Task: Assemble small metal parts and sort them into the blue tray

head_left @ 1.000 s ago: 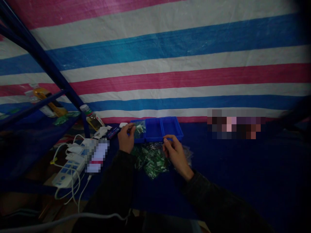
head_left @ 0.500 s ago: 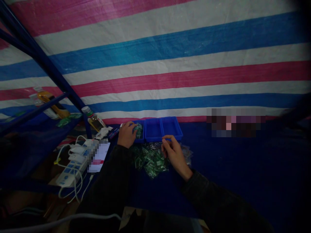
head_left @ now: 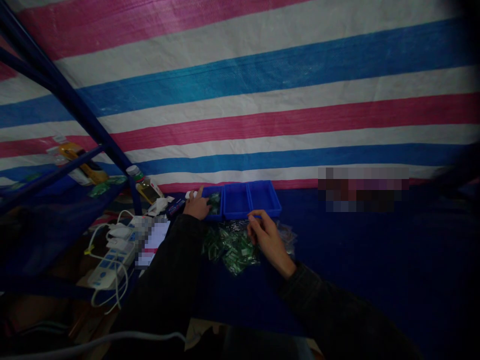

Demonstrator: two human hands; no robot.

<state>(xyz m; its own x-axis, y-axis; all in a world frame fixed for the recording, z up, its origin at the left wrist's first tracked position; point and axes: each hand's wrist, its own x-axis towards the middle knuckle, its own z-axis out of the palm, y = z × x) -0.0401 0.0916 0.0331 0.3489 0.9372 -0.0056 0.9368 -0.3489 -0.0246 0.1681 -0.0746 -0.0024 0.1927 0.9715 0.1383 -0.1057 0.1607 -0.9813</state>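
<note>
My left hand [head_left: 197, 204] reaches into the leftmost of three blue trays [head_left: 262, 206], its fingers curled over small bagged green parts [head_left: 214, 201] lying there. Whether it grips one is hidden. My right hand [head_left: 264, 238] hovers over a heap of small clear bags with green circuit boards [head_left: 230, 246] on the dark blue table. Its thumb and fingers are pinched together on something too small to name. Both arms wear dark sleeves.
White power strips with cables [head_left: 112, 252] lie at the left. A small bottle [head_left: 144, 186] stands by a blue shelf post [head_left: 75, 107], with a yellow tool [head_left: 80, 162] on the shelf. A striped tarp [head_left: 262, 100] forms the back wall.
My left hand carried a small bag from above the left tray down into it and now rests there. My right hand shifted slightly left over the heap.
</note>
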